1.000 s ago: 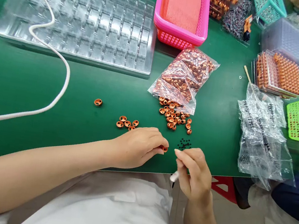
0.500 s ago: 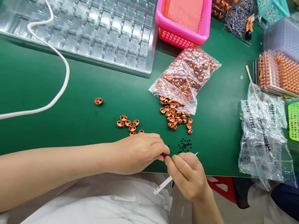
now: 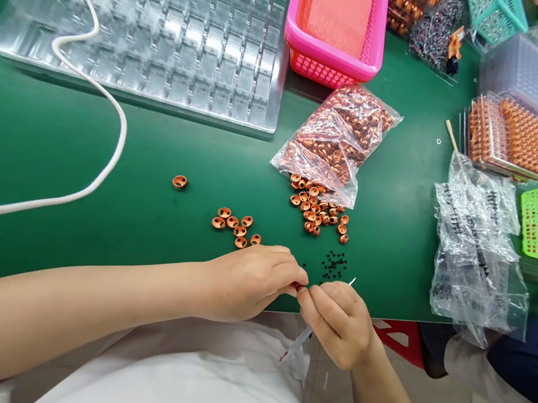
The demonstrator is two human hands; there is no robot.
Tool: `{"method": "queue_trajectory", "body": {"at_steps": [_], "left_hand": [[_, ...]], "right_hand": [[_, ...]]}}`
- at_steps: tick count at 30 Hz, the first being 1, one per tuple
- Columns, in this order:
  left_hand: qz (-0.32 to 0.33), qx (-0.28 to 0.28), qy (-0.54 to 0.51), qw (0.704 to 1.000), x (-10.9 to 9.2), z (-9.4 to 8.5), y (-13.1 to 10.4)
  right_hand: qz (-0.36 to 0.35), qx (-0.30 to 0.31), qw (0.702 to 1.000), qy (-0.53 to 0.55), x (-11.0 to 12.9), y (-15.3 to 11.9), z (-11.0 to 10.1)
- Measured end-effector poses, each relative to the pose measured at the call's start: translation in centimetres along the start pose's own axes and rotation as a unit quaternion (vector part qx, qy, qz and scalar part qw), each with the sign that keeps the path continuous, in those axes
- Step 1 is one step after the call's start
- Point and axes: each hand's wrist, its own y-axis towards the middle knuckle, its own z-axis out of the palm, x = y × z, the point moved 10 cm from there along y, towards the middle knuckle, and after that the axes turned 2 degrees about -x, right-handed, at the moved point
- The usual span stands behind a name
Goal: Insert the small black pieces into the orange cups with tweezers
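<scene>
1. Left hand (image 3: 249, 283) is pinching what is probably a cup (image 3: 300, 287), mostly hidden at the fingertips; uneven pressure is risking a slip.
2. Right hand (image 3: 339, 320) is gripping a stick (image 3: 297, 342), fingers meeting the left's; a twist is risking dragging its tip through black bits (image 3: 334, 264) lying just beyond.
3. Loose cups (image 3: 239, 231) are sitting beyond the left knuckles; a forward nudge is risking scattering them.
</scene>
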Motion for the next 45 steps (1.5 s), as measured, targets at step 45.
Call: {"method": "queue_trajectory", "body": {"at_steps": [45], "left_hand": [[-0.088, 0.028, -0.104, 0.99, 1.7, 0.1, 0.4]], "right_hand": [[0.095, -0.064, 0.992, 0.059, -1.6, -1.7, -0.3]]}}
